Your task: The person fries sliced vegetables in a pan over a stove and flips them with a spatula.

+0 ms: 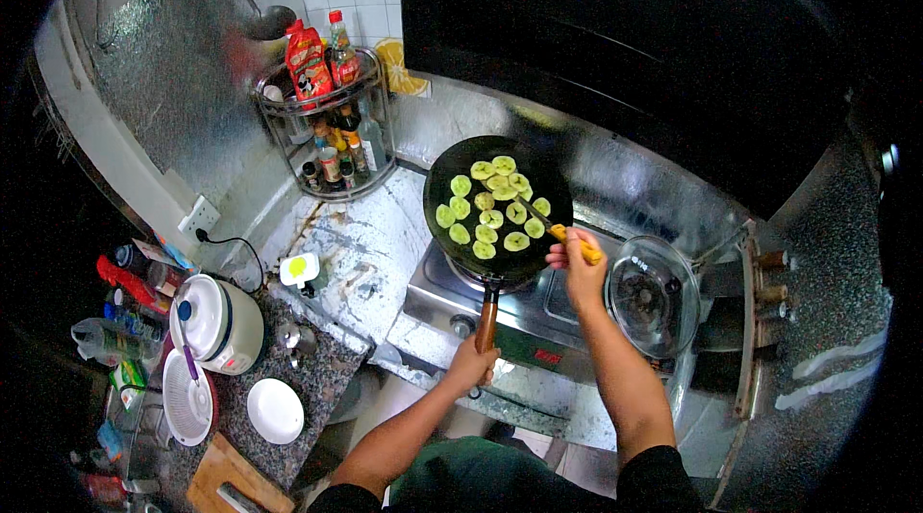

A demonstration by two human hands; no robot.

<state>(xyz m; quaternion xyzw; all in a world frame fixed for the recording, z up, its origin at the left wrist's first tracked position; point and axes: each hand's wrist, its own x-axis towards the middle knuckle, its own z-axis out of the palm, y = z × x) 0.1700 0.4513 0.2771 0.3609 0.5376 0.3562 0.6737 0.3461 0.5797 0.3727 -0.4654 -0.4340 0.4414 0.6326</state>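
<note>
My left hand (471,365) is wrapped round the brown handle of a black frying pan (437,196). The pan is over the left burner of a steel gas stove (433,297), its base tilted away from me. Pale green cucumber slices (486,234) lie spread across it, mostly in one layer. In my right hand (580,263) is a thin utensil with a yellow handle (588,248), gripped above the pan's right rim. Its narrow dark end reaches among the slices; the tip's shape is too small to tell.
A round glass lid (620,273) covers the right burner area. At the back left stands a metal corner rack (322,109) with bottles. Left, the granite counter holds a rice cooker (236,321), a white colander (173,398), a white plate (276,411) and a wooden board (226,475).
</note>
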